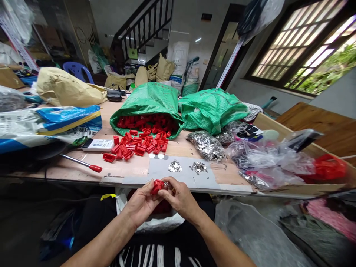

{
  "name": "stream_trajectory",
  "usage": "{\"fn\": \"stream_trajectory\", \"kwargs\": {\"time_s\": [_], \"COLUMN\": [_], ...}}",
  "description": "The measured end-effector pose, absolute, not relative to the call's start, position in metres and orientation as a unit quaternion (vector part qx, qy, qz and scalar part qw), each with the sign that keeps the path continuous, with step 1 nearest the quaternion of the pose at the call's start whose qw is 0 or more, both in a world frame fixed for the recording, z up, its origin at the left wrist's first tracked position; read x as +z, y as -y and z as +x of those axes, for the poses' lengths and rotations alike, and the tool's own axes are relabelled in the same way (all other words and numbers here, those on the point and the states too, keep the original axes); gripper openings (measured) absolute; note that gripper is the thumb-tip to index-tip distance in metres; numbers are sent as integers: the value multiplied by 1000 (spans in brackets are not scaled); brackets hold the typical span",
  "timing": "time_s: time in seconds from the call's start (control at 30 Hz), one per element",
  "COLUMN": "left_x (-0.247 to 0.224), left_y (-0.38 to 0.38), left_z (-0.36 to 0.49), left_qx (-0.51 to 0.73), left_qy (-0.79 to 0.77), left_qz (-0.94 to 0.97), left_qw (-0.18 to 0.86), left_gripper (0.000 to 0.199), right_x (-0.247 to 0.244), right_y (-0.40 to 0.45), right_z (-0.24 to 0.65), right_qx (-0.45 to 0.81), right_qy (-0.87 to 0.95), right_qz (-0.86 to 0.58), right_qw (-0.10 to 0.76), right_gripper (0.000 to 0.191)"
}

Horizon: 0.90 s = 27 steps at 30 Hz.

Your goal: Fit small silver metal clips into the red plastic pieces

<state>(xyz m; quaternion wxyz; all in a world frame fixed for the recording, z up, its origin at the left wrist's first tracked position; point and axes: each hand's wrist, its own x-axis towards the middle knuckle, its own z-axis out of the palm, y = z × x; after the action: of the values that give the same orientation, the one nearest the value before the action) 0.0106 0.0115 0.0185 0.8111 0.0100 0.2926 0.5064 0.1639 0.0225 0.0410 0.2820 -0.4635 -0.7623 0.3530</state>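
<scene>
Surface (pixel 179 147): wooden, loaded along its far side. An open green woven sack (pixel 151 97) lies mouth toward the person; a second green woven sack (pixel 213 107) rests beside it. Below the near edge, a white bag (pixel 164 225) sits at the lap. A grey sheet (pixel 160 176) covers part of the near edge. A heap of red plastic parts (pixel 136 145) spills from the sack mouth; a clear bag of metal pieces (pixel 207 146) lies to the right.

Left hand (pixel 141 203): narrowed, fingertips gripping one red plastic part. Right hand (pixel 180 196): closed in a pinch on a slim metal item, against that part. Two small piles of metal pieces (pixel 175 166) lie ahead on the sheet.

Held red part (pixel 156 187): between both hands, above the white bag. Slim metal item (pixel 166 183): identity unclear.

Assessment: the step appears to be fitting metal to plastic; the next move calls for a steady left grip and precise right-hand alignment.
</scene>
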Motion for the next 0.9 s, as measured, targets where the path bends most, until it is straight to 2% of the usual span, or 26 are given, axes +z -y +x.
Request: {"fn": "stream_trajectory", "kwargs": {"time_s": [0.17, 0.23, 0.37, 0.47, 0.63, 0.83, 0.9], "left_x": [-2, -16, -44, -61, -83, -116, -128], "left_y": [0, 4, 5, 3, 3, 0, -2], "left_z": [11, 7, -6, -18, -30, -30, -30], "left_qx": [500, 488, 479, 487, 461, 473, 473], "left_qy": [-307, -323, -396, -458, -513, -517, -519], "left_qz": [32, 49, 167, 218, 175, 137, 120], "left_qw": [809, 810, 766, 711, 703, 700, 702], "left_gripper": [5, 11, 18, 33, 46, 62, 64], "right_x": [22, 15, 7, 9, 17, 25, 30], "right_y": [-20, -19, -23, -32, -63, -118, -139], "right_z": [163, 163, 164, 161, 140, 70, 38], "right_qx": [340, 327, 316, 312, 303, 143, 78], "right_qy": [775, 788, 802, 801, 821, 897, 919], "right_qz": [-473, -472, -475, -478, -437, -385, -357], "right_qw": [244, 220, 174, 183, 207, 161, 149], "right_gripper": [16, 17, 32, 25, 23, 23, 32]}}
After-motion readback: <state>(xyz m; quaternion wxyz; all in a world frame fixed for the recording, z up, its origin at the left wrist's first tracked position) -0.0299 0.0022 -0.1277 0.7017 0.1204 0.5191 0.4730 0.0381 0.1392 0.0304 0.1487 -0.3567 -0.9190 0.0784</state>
